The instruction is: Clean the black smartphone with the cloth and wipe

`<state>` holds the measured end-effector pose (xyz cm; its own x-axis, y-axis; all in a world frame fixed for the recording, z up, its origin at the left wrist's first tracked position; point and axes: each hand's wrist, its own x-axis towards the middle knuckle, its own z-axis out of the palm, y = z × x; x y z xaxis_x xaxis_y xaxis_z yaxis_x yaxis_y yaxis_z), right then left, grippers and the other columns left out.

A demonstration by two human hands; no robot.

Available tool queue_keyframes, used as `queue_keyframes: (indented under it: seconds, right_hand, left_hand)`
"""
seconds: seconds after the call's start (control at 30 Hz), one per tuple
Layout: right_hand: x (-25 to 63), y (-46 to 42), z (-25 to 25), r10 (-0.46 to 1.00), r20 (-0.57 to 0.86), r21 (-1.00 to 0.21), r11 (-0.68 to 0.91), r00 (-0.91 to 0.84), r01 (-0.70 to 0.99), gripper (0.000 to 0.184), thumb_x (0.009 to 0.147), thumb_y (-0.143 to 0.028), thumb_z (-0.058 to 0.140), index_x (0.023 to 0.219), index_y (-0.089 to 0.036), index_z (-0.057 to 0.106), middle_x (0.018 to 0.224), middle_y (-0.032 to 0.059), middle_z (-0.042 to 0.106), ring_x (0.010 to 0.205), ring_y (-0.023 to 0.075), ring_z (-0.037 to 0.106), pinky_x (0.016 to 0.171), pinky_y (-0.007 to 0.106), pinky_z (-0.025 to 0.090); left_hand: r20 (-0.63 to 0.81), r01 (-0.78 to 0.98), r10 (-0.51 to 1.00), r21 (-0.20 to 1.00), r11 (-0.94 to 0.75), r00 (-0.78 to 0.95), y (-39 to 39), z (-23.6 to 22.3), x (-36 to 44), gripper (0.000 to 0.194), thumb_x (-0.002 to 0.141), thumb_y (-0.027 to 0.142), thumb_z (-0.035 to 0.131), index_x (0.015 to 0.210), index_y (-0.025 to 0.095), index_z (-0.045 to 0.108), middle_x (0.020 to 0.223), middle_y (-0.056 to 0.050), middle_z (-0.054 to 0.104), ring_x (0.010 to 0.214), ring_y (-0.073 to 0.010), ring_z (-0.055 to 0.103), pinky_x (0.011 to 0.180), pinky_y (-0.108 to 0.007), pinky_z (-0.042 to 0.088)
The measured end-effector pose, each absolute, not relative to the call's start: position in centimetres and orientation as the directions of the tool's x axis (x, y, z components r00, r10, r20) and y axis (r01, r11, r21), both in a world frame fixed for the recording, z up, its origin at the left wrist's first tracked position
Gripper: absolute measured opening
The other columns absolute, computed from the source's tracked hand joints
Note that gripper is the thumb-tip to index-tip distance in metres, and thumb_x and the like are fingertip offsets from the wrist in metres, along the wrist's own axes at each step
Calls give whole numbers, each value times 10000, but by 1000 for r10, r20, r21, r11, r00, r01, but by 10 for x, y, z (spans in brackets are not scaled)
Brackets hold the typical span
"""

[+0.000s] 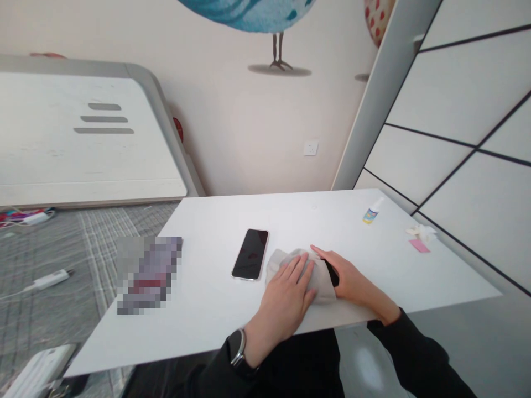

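Note:
A thin light-grey cloth (326, 284) lies bunched near the front edge of the white table. My left hand (286, 293) rests on it with the fingers stretched out flat, a watch (236, 347) on its wrist. To the right, my right hand (352, 279) grips a black object (331, 273) by its side, thumb and fingers around it. The cloth covers most of that object, so its kind is hidden. Left of the cloth lies a smartphone (250, 254) with its dark screen up, apart from both hands.
On the white table (199, 298) stand a small bottle (373, 211) at the back right, a crumpled tissue (422, 232) and a pink slip (419, 246). A blurred-out item (153, 276) lies at the left. Beyond the left edge is a bed (95, 265) with a white charger (52, 279).

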<state>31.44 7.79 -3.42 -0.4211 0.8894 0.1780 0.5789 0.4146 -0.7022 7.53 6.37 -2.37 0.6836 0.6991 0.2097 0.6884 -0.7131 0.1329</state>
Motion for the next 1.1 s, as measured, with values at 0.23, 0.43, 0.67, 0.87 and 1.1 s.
queue_keyframes:
  seconds: [0.23, 0.43, 0.67, 0.87, 1.1]
  right_hand:
    - [316, 76, -33, 901, 150, -735, 377, -408, 563, 1156, 727, -569, 933, 1663, -299, 310, 1454, 131, 631, 1366, 360, 573, 1207, 583, 394]
    - [314, 74, -26, 885, 159, -743, 400, -438, 537, 1119, 726, -553, 938, 1648, -318, 348, 1454, 111, 640, 1367, 351, 573, 1212, 576, 387]
    - [314, 71, -27, 868, 169, -746, 422, -467, 515, 894, 848, -234, 732, 1653, -243, 344, 1464, 137, 632, 1331, 323, 619, 1171, 537, 459]
    - [319, 68, -28, 845, 194, -758, 452, -498, 471, 791, 934, -254, 565, 1675, -231, 289, 1553, 131, 566, 1411, 314, 567, 1240, 549, 390]
    - [315, 69, -35, 882, 170, -759, 402, -440, 513, 1004, 875, -333, 765, 1700, -250, 200, 1450, 150, 635, 1315, 329, 634, 1173, 545, 458]
  left_hand:
    - [221, 744, 731, 34, -667, 645, 15, -25, 17, 650, 1060, 240, 521, 1650, 96, 287, 1710, -197, 296, 1551, -330, 398, 1169, -497, 522]
    - [213, 714, 692, -39, -699, 690, -7, -27, 12, 664, 1034, 190, 508, 1656, 129, 285, 1712, -144, 314, 1531, -307, 444, 1147, -470, 547]
    - [210, 506, 525, 138, -851, 825, 41, -18, 74, 537, 1129, 312, 351, 1624, 104, 346, 1694, -125, 399, 1564, -268, 394, 1249, -446, 407]
    - [228, 394, 424, 167, -904, 876, 73, -14, 101, 547, 1135, 404, 338, 1576, 95, 432, 1631, -132, 506, 1562, -233, 396, 1312, -382, 272]
    - [183, 466, 497, 187, -865, 848, 61, -11, 62, 585, 1121, 379, 411, 1648, 148, 305, 1719, -91, 354, 1588, -207, 342, 1283, -405, 356]
